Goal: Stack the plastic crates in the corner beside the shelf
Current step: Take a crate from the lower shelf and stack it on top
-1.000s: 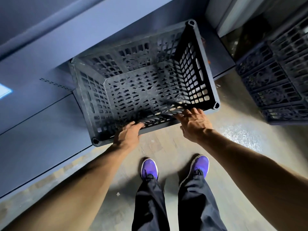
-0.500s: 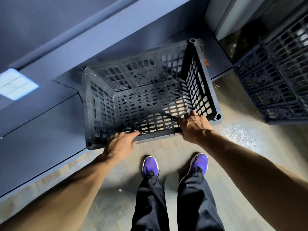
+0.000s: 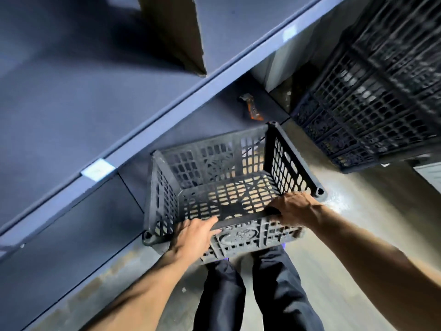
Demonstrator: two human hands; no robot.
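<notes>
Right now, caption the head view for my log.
Left hand and right hand hold the near rim of an empty black crate beside the blue shelf, crate stack at right.

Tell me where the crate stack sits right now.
In the head view the crate stack stands on the floor at the upper right, beside the shelf end and beyond the single crate that the left hand and right hand grip.

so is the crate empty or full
Empty. The crate has nothing inside; the floor shows through its slotted bottom. The left hand and right hand grip its near rim.
</notes>
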